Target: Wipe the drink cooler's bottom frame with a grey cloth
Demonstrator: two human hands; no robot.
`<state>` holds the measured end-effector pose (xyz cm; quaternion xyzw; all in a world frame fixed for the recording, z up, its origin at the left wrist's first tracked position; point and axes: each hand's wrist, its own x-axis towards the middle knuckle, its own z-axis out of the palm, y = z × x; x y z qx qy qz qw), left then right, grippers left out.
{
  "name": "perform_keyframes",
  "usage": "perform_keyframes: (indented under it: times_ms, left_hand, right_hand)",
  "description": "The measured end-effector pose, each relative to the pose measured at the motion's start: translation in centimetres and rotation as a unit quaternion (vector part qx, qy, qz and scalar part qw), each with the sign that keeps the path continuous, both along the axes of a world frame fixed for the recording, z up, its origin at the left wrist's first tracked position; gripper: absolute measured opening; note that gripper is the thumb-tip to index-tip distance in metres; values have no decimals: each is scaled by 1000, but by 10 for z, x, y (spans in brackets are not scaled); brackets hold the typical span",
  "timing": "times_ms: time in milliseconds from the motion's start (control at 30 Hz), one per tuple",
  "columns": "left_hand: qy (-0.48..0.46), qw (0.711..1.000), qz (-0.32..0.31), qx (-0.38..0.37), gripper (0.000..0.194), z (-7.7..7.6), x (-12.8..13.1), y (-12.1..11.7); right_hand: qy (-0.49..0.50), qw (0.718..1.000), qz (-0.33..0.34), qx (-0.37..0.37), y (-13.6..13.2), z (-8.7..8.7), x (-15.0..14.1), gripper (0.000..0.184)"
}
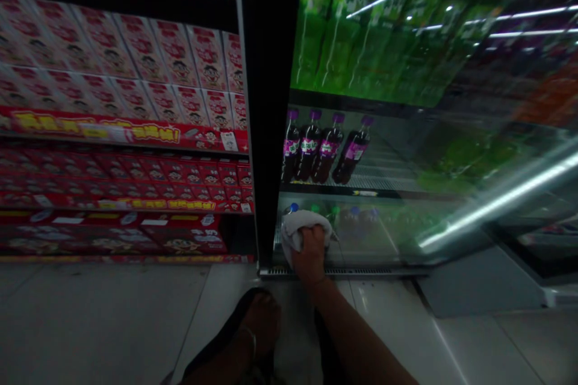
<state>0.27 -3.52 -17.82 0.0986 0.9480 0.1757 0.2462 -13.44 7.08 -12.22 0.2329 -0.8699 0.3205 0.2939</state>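
Note:
My right hand (310, 255) is shut on a crumpled white cloth (298, 225) and presses it against the bottom left corner of a drinks fridge's glass door (383, 234). My forearm comes up from the lower right. Behind the glass stand purple-capped dark bottles (323, 153) on the middle shelf, green bottles (352, 30) above them, and blurred bottles on the lowest shelf right behind the cloth. My left hand is out of the picture.
The fridge's black side frame (266, 102) rises left of the cloth. Further left are shelves of red snack boxes (135, 72). A grille (361, 271) runs along the fridge's base. My foot in a dark sandal (257, 325) rests on the pale tiled floor (90, 319).

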Motion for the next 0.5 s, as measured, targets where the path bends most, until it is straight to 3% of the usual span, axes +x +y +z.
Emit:
perform_keyframes:
  times_ms: [100,233,333,500]
  left_hand:
    - [-4,1000,6,-1,29,2,-2,1]
    - [-15,1000,10,0,32,5,-3,3]
    - [-19,1000,14,-1,38,9,-3,3]
    - [-23,1000,21,-1,38,13,-3,4]
  right_hand:
    - [-38,991,57,117,-12,-11,-2,28]
    - [-138,930,180,290,-15,-48,-1,31]
    - [-179,897,231,332,-4,-73,-2,22]
    - [-245,871,209,370,38,-93,-10,30]
